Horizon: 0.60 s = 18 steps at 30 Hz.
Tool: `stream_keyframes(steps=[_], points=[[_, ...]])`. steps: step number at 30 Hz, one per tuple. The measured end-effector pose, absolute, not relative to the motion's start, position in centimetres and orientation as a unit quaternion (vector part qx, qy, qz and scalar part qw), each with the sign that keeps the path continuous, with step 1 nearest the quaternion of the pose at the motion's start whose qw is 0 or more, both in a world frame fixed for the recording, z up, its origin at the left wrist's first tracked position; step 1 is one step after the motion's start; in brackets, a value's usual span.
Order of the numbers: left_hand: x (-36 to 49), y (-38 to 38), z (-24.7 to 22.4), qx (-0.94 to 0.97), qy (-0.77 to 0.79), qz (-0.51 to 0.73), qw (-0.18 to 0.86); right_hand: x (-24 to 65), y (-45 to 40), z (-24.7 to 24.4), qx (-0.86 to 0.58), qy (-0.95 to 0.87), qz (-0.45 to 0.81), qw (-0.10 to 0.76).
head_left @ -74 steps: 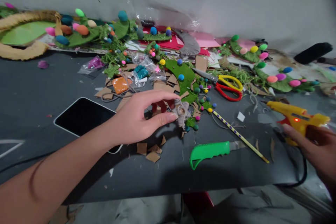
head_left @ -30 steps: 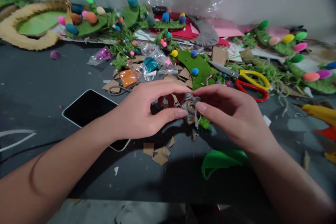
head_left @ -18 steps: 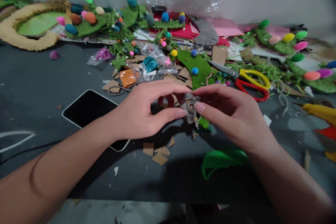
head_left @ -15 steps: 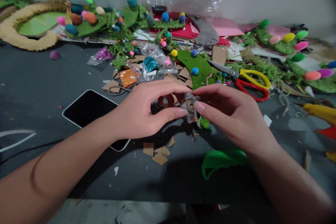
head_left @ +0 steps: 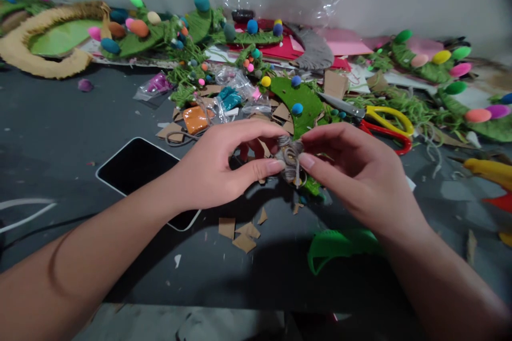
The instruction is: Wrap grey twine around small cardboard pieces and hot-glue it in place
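Observation:
A small grey yarn-wrapped piece (head_left: 289, 159) is held up above the dark table, with a loose strand hanging at its front. My left hand (head_left: 224, 165) pinches its left side between thumb and fingers. From the right, my right hand (head_left: 348, 170) grips the same piece, thumb at the front and fingers behind. Just below it lies a bright green item (head_left: 312, 187), partly covered by the piece and my right hand. Beneath my left wrist rests a phone (head_left: 138, 162) with a dark screen.
Scissors (head_left: 384, 122) with yellow and red handles lie behind my right hand. A green plastic tool (head_left: 340, 245) is near the front edge. Cardboard scraps (head_left: 245, 237), clay packets (head_left: 196, 119) and green yarn (head_left: 400, 112) surround the work. A gold wrapped ring (head_left: 48, 66) sits far left.
Both hands keep hold of the grey yarn piece. It has turned slightly, and my right thumb and fingers have shifted a little to the right.

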State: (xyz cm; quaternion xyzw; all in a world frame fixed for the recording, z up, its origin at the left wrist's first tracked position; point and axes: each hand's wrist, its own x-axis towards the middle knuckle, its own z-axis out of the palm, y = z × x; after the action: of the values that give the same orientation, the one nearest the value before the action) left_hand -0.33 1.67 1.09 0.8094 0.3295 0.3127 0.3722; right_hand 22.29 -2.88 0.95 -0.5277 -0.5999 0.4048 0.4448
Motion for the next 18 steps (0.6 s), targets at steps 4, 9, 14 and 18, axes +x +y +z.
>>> stream_keyframes(steps=[4, 9, 14, 18], points=[[-0.32, 1.7, 1.03, 0.791, 0.351, 0.318, 0.386, 22.55, -2.89, 1.02, -0.531, -0.608, 0.391, 0.441], [-0.24, 1.74, 1.0, 0.78, 0.349, 0.323, 0.407, 22.92, -2.7, 1.13, -0.553, -0.614, 0.354, 0.438], [-0.26, 1.79, 1.03, 0.769, 0.36, 0.326, 0.416, 22.99, -2.43, 0.95, -0.562, -0.594, 0.373, 0.439], [-0.37, 1.84, 0.97, 0.766, 0.361, 0.322, 0.423, 23.07, -2.3, 0.69, -0.566, -0.592, 0.377, 0.432]])
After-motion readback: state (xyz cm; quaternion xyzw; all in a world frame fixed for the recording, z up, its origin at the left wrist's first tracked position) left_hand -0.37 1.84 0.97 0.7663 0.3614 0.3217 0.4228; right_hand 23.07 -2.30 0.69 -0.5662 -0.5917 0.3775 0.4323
